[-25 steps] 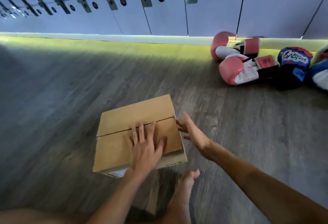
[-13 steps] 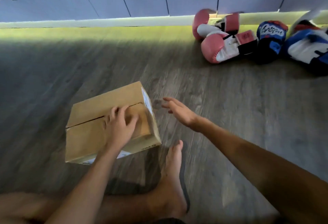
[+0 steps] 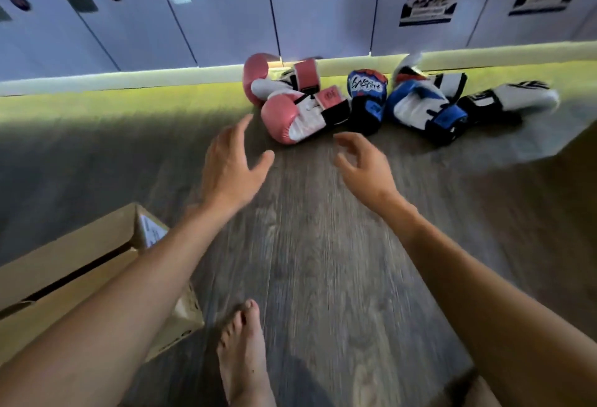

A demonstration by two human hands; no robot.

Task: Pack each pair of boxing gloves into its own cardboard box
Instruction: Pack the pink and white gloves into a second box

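Just above your hands in the frame, left hand (image 3: 231,169) and right hand (image 3: 365,166) both spread and empty, the nearer pink glove (image 3: 290,117) lies crosswise, padded end nearest the left hand, while the cardboard box (image 3: 74,264) sits lower left.

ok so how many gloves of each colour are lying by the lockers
pink gloves: 2
blue gloves: 2
white and black gloves: 1 plainly seen; a second may hide behind the blue ones
total: 5 plainly seen
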